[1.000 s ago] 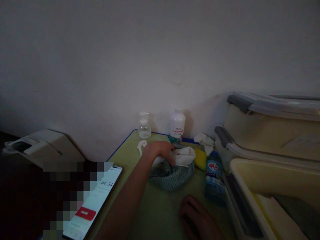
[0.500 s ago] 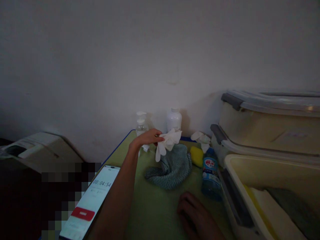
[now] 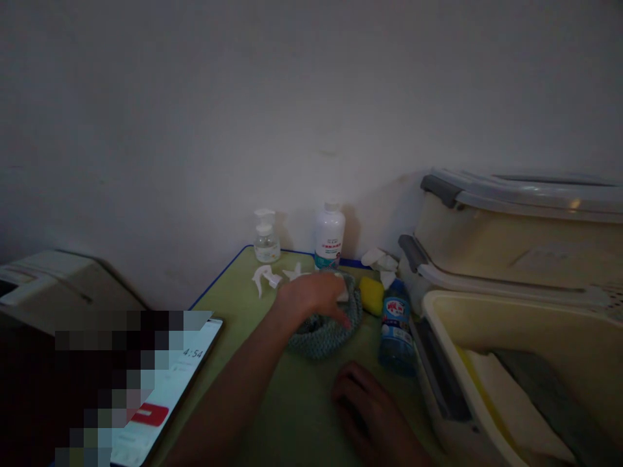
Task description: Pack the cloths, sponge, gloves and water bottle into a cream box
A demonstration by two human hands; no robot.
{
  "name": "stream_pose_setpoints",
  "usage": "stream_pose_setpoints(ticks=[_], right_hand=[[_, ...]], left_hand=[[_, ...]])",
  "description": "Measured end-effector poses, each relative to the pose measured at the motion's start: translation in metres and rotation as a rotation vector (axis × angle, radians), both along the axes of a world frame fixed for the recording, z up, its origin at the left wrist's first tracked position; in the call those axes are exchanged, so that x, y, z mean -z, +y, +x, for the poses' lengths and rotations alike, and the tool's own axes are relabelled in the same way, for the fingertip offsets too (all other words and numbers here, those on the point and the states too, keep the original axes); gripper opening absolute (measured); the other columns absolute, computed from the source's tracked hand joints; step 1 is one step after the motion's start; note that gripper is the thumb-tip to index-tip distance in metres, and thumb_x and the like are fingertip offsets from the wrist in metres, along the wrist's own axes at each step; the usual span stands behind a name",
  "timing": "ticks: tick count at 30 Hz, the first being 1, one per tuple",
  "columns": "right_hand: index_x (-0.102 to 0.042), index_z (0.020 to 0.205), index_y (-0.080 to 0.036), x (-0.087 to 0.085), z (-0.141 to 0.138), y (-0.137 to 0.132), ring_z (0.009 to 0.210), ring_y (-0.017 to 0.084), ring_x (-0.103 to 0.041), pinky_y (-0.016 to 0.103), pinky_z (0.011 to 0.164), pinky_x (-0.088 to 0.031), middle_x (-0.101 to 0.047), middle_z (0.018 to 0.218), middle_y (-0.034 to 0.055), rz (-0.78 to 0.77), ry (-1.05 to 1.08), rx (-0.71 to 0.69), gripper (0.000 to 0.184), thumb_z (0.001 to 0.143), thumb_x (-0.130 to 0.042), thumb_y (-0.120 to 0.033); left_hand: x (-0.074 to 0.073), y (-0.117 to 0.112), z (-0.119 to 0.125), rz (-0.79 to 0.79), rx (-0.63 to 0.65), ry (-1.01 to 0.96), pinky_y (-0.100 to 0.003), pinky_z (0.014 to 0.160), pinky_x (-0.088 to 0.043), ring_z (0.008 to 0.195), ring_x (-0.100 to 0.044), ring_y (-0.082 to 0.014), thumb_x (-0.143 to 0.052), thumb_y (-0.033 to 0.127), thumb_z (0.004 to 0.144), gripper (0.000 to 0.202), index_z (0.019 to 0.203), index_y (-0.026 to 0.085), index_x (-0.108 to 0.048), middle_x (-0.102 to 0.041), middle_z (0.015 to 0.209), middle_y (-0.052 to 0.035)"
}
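Observation:
My left hand (image 3: 311, 297) reaches across the green table top (image 3: 253, 305) and lies on a teal knitted cloth (image 3: 324, 334). Its fingers curl down over a white glove (image 3: 343, 295); only bits of the glove show at the fingertips and behind the hand. My right hand (image 3: 370, 415) rests palm down on the table nearer to me, holding nothing. Its fingers are loosely bent, though the dim light hides detail.
At the wall stand a clear pump bottle (image 3: 266, 237) and a white bottle (image 3: 329, 235). A white spray trigger (image 3: 263, 279), a yellow sponge (image 3: 371, 295), a blue bottle (image 3: 395, 327), stacked cream bins (image 3: 516, 246) and a phone (image 3: 160, 395) lie around.
My left hand held the white glove lifted above the cloth half a second ago. It has come down onto the teal cloth with the glove. My right hand stayed put.

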State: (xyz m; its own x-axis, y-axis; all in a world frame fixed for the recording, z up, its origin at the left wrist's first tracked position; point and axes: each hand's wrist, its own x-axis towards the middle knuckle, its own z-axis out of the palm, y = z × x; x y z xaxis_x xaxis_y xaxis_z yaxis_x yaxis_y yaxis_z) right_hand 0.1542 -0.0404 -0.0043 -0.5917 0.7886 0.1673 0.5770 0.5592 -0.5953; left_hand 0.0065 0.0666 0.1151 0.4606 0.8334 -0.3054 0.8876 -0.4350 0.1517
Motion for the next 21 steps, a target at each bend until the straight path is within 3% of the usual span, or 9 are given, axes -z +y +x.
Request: stream_pose_setpoints(ticks=[2,5,7,10,13,16,19,21], right_hand=[[-0.053,0.080,-0.018,0.000,-0.001,-0.001,0.085,0.017,-0.056,0.030,0.075,-0.049,-0.058,0.091,0.0070,-0.001,0.001,0.006,0.019,0.079,-0.042,-0.003],[-0.053,0.080,-0.018,0.000,-0.001,-0.002,0.085,0.018,-0.056,0.031,0.075,-0.049,-0.058,0.090,0.0071,0.003,0.004,0.012,0.020,0.079,-0.042,-0.002],[-0.052,0.080,-0.018,0.000,-0.001,-0.003,0.085,0.017,-0.056,0.030,0.076,-0.049,-0.058,0.091,0.0072,0.007,0.005,0.013,0.020,0.080,-0.042,-0.001],[-0.052,0.081,-0.018,-0.001,-0.001,-0.004,0.085,0.017,-0.056,0.029,0.075,-0.049,-0.057,0.092,0.0067,0.003,0.008,0.012,0.020,0.080,-0.043,-0.001],[-0.052,0.080,-0.018,-0.002,0.000,-0.004,0.086,0.017,-0.055,0.029,0.075,-0.048,-0.057,0.092,0.0068,-0.019,0.007,0.021,0.019,0.079,-0.044,-0.001],[-0.052,0.079,-0.017,-0.003,0.000,-0.004,0.086,0.018,-0.055,0.030,0.076,-0.048,-0.057,0.091,0.0072,-0.029,0.010,0.024,0.019,0.080,-0.044,-0.001],[-0.053,0.080,-0.018,-0.003,0.000,-0.004,0.087,0.017,-0.055,0.029,0.076,-0.048,-0.057,0.092,0.0067,-0.023,0.021,0.018,0.020,0.079,-0.044,0.000],[-0.053,0.080,-0.018,-0.002,0.000,-0.003,0.087,0.017,-0.055,0.029,0.077,-0.047,-0.057,0.092,0.0060,-0.019,0.029,0.020,0.020,0.078,-0.045,0.000]], left_hand=[[0.008,0.003,0.012,-0.072,0.069,0.029,-0.031,0.070,-0.047,0.092,-0.062,-0.0293,-0.072,0.038,0.065,0.036,0.090,0.013,-0.064,-0.067,0.101,-0.0124],[0.027,0.021,0.011,-0.073,0.057,0.009,-0.026,0.062,-0.046,0.080,-0.064,-0.0237,-0.076,0.020,0.057,0.026,0.081,0.017,-0.065,-0.069,0.088,-0.0052],[0.036,0.036,0.000,-0.022,0.028,-0.028,-0.024,0.062,-0.044,0.075,-0.062,-0.0194,-0.065,0.011,0.065,0.011,0.075,0.017,-0.065,-0.068,0.081,-0.0031],[0.038,0.051,-0.023,0.108,-0.035,-0.093,-0.027,0.066,-0.044,0.077,-0.060,-0.0189,-0.050,0.007,0.073,0.015,0.074,0.015,-0.063,-0.065,0.079,-0.0051],[0.032,0.054,-0.032,0.213,-0.058,-0.161,-0.030,0.069,-0.043,0.079,-0.059,-0.0211,-0.047,0.014,0.080,0.014,0.082,0.013,-0.061,-0.064,0.083,-0.0084],[0.029,0.047,-0.020,0.233,0.022,-0.235,-0.029,0.072,-0.044,0.082,-0.059,-0.0208,-0.053,0.030,0.083,0.020,0.090,0.013,-0.059,-0.063,0.088,-0.0079],[0.038,0.035,0.008,0.262,0.152,-0.317,-0.029,0.083,-0.043,0.102,-0.055,-0.0216,-0.061,0.038,0.079,0.043,0.115,0.017,-0.050,-0.056,0.113,-0.0081],[0.050,0.029,0.025,0.283,0.231,-0.337,-0.033,0.083,-0.045,0.104,-0.055,-0.0256,-0.062,0.041,0.077,0.056,0.125,0.018,-0.043,-0.050,0.120,-0.0102]])
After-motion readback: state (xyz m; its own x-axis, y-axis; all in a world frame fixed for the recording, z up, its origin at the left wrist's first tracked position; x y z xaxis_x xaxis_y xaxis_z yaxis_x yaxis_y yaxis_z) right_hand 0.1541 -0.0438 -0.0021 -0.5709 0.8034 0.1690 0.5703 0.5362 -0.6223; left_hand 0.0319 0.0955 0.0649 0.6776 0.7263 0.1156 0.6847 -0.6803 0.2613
